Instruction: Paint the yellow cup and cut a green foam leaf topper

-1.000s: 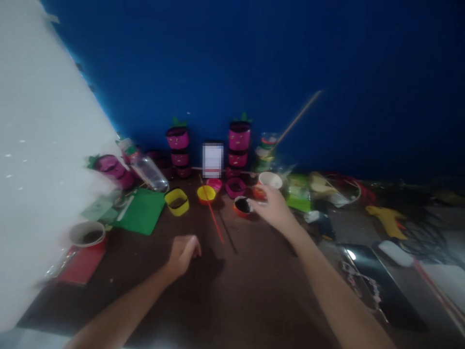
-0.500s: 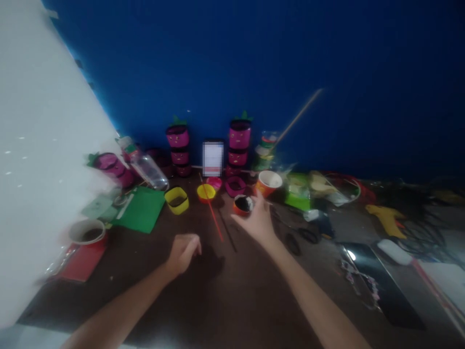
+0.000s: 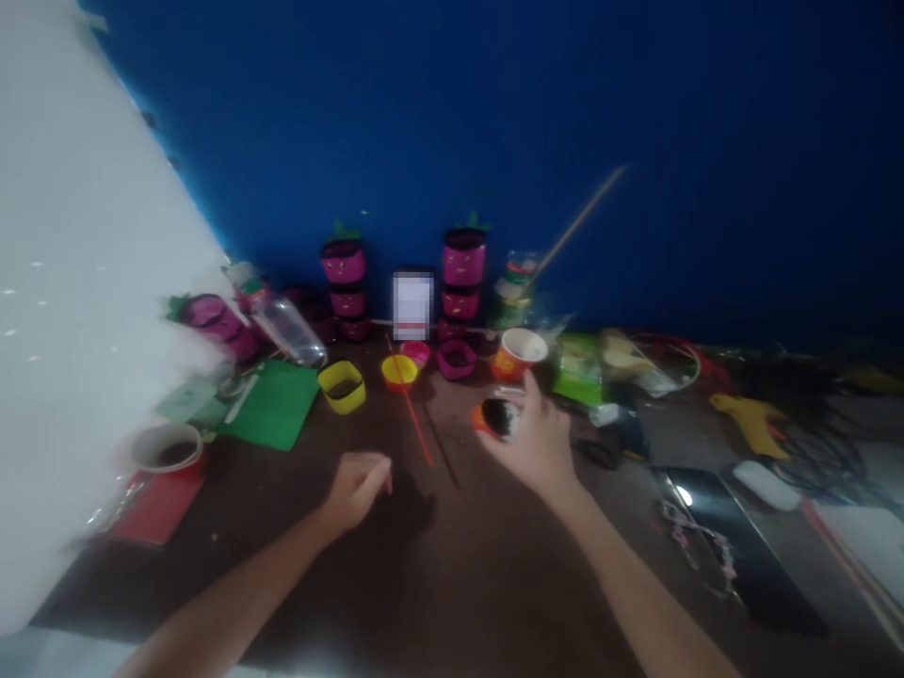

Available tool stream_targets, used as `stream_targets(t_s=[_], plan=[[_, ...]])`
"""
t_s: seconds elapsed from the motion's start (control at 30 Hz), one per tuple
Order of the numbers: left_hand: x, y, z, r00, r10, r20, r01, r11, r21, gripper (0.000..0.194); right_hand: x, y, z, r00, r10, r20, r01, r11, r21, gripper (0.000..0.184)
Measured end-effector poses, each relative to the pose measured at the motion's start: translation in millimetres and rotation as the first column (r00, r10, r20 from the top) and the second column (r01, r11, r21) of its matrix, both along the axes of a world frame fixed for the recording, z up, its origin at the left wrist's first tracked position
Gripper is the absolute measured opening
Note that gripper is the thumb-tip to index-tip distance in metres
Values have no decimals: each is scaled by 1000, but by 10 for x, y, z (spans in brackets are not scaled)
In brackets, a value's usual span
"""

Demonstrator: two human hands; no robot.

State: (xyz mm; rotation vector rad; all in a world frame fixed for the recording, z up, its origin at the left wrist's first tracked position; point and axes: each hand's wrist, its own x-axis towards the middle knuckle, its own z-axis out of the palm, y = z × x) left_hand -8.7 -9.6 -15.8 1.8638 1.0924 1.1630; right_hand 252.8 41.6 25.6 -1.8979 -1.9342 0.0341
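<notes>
My right hand grips a small orange cup with something black inside, thumb at its near side and fingers on its far side. The cup's opening faces me, and its right part is hidden by the hand. Over the near middle of the dark table, my left hand is curled closed with nothing visible in it. Between the hands lies a red stick, probably a thin brush, with its far end over a yellow paint dish. A taller orange-and-white paper cup stands just behind the right hand.
Pink-and-black stacked figures line the blue wall. A yellow square ring, green sheet and plastic bottle lie left. Scissors, a phone-like black slab and a yellow glue gun are right.
My right hand has closed on the small cup and moved it right and slightly toward me. The left hand has stayed nearly still.
</notes>
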Motion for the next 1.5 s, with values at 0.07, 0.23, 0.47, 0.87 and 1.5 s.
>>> stream_targets(t_s=[0.07,0.23,0.47,0.87,1.5], plan=[[-3,2,9,1000,-6,-6,6,1000,2,52,-49,2,-14,996,39,76,-35,998,-49,103],[-3,1,33,999,-36,-24,36,999,19,52,-119,-31,-68,995,87,40,-82,990,-115,106],[4,-4,26,998,-45,-35,47,998,43,50,-295,-135,-204,952,190,-239,-204,978,-33,108],[6,0,40,997,-57,-47,59,997,50,51,-287,265,-334,762,116,-638,7,982,187,70],[22,-5,-3,999,-35,-29,35,999,-2,57,-524,805,-256,905,-121,-407,150,988,39,93]])
